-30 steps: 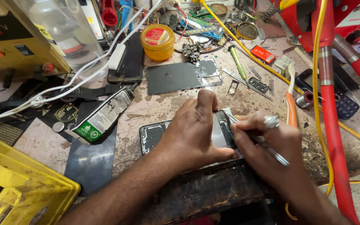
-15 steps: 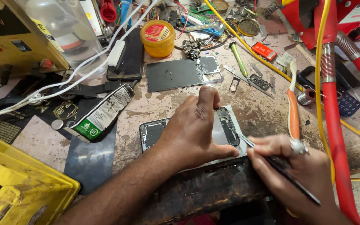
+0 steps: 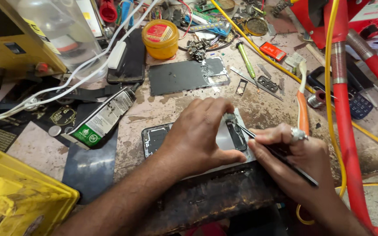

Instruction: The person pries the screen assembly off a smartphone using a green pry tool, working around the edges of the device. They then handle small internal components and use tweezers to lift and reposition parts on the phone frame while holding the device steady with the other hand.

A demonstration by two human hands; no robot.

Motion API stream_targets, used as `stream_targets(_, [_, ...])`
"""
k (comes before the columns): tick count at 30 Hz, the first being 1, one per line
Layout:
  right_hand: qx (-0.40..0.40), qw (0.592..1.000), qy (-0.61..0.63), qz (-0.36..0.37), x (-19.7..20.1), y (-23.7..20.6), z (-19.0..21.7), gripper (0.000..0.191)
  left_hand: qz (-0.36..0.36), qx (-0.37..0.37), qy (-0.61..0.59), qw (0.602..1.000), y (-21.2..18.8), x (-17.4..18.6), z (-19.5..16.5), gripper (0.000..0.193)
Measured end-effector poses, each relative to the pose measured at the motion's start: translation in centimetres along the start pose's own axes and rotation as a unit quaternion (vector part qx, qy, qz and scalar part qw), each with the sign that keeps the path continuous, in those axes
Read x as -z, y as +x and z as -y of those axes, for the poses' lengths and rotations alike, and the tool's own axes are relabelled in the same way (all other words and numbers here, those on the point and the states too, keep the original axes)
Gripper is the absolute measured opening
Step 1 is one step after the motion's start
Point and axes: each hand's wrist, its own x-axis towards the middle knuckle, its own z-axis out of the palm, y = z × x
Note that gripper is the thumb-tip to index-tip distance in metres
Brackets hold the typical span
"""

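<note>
1. Two hands are working on an opened phone (image 3: 156, 139) that is lying on the worn surface (image 3: 167, 111), close to its near edge.
2. The left hand (image 3: 197, 135) is pressing flat on the phone, fingers spread, holding it down.
3. The right hand (image 3: 296, 159), at 3 o'clock from the left hand, is gripping thin tweezers (image 3: 281, 157); their tip is touching the phone's dark inner part.
4. A glue tube (image 3: 101, 118) is lying at 10 o'clock from the phone.
</note>
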Motion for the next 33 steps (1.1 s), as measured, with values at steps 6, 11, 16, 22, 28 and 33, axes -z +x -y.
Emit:
stream_targets(6, [-0.004, 0.997, 0.076, -0.009, 0.1, -1.2, -0.8, 0.01, 0.014, 0.037, -0.026, 0.999, 0.0, 0.2, 0.2, 0.087])
stream_targets(11, [0.035, 0.998, -0.042, -0.009, 0.1, -1.1, -0.6, 0.012, 0.017, 0.043, -0.028, 0.999, 0.1, 0.4, 0.1, 0.09])
stream_targets(16, [0.026, 0.998, 0.049, -0.002, 0.1, -1.3, -0.5, 0.009, 0.013, 0.034, -0.025, 0.999, 0.0, 0.5, 0.0, 0.091])
stream_targets(22, [0.033, 0.999, 0.022, -0.004, 0.4, -1.8, -1.6, 0.01, 0.014, 0.043, -0.033, 0.998, 0.1, 0.5, -0.1, 0.091])
stream_targets(28, [-0.026, 0.992, 0.121, 0.019, 0.6, -2.0, -1.0, 0.009, 0.023, 0.039, -0.023, 0.999, 0.0, 0.6, -0.1, 0.089])
stream_targets(33, [0.031, 0.998, 0.049, -0.018, 0.3, -2.1, -1.3, 0.011, 0.018, 0.027, -0.023, 0.999, 0.0, 0.6, 0.0, 0.091])
